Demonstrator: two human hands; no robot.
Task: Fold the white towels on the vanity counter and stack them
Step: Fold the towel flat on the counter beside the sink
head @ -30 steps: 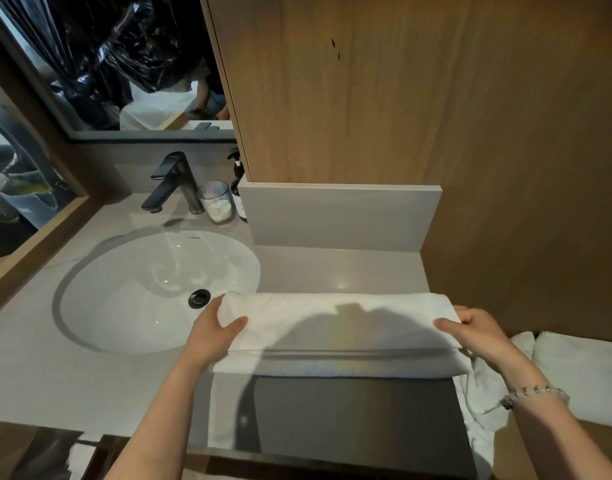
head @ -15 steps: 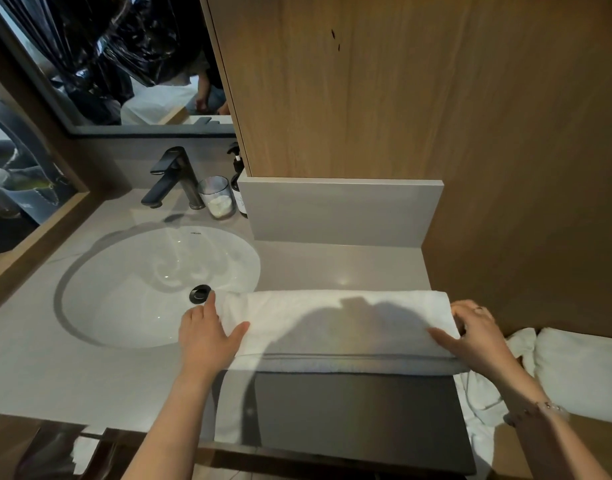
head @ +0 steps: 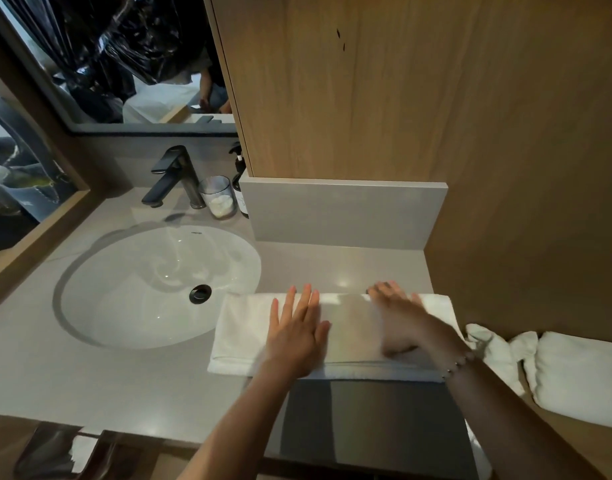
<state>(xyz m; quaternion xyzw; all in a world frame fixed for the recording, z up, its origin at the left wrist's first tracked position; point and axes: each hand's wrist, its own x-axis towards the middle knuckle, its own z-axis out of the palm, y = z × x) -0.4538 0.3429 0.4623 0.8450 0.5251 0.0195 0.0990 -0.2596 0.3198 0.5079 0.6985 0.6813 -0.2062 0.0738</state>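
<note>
Long white terry towel (head: 240, 336), folded into a band, lies at the near edge of the grey stone surface (head: 124, 386), just right of the white oval basin (head: 141, 289). Its long axis runs left to right. Both hands lie flat on it, fingers straight, gripping nothing: left hand (head: 297, 336) left of centre, right hand (head: 399, 320), blurred, right of centre. Judgement: an end-to-end fold is due, and each hand is nearer its own end.

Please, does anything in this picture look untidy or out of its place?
Yes: a crumpled towel lies bunched beyond the right end of the counter, not folded, unlike the folded towel under the left hand and right hand.
</note>
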